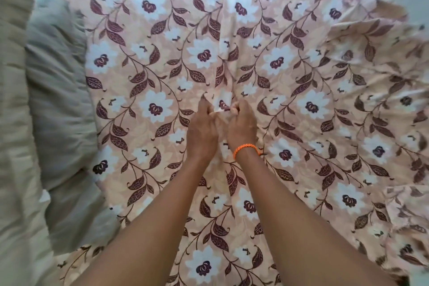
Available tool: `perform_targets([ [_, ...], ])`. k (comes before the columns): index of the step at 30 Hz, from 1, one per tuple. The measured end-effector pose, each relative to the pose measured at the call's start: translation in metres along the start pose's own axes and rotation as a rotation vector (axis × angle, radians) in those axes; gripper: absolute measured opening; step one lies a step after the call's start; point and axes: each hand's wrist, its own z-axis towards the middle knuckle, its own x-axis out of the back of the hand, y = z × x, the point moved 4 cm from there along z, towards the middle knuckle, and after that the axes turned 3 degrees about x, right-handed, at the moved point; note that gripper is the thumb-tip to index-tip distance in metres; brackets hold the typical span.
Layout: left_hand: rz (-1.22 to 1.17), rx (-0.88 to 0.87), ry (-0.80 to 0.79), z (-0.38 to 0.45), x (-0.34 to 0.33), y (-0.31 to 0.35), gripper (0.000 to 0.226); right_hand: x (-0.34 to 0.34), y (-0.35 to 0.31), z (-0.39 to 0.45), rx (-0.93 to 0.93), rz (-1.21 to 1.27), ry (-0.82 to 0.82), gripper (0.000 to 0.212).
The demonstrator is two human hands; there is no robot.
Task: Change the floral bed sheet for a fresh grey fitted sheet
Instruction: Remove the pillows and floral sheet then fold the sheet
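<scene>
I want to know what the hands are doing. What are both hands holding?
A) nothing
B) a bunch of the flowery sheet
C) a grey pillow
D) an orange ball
B: the left hand and the right hand sit close together, fingers curled, pinching up a fold of the floral sheet in the middle of the bed.

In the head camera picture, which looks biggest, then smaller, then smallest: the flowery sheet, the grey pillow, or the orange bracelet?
1. Floral sheet, covers most of the picture.
2. Grey pillow, along the left side.
3. Orange bracelet, a thin band on the right wrist.
</scene>
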Motion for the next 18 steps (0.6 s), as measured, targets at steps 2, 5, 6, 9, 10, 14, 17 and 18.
perform_targets([
  [2, -0.001, 0.014, 0.016, -0.010, 0.026, -0.008, 0.005, -0.018, -0.019, -0.026, -0.044, 0.072, -0.155, 0.005],
  [5, 0.141, 0.043, -0.018, -0.035, 0.054, -0.037, 0.010, -0.046, -0.022, -0.067, -0.115, -0.011, -0.458, 0.009],
  [6, 0.204, 0.072, -0.043, -0.048, 0.061, -0.052, 0.012, -0.057, -0.019, -0.081, -0.108, -0.068, -0.598, 0.015],
  [9, 0.302, 0.150, -0.102, -0.103, 0.077, -0.094, 0.010, -0.079, -0.007, -0.137, -0.168, -0.090, -1.091, 0.025],
  [10, 0.305, 0.153, -0.108, -0.123, 0.081, -0.100, 0.011, -0.080, -0.004, -0.153, -0.221, -0.104, -1.193, 0.024],
  [14, 0.201, 0.217, -0.047, -0.157, 0.089, -0.096, 0.007, -0.081, 0.001, -0.163, -0.144, -0.153, -1.143, 0.031],
  [17, 0.204, 0.216, 0.076, -0.131, 0.082, -0.079, 0.008, -0.060, -0.003, -0.129, -0.151, -0.043, -0.740, 0.020],
  [18, 0.218, 0.210, 0.105, -0.117, 0.077, -0.073, 0.007, -0.049, 0.000, -0.113, -0.153, -0.035, -0.598, 0.016],
])
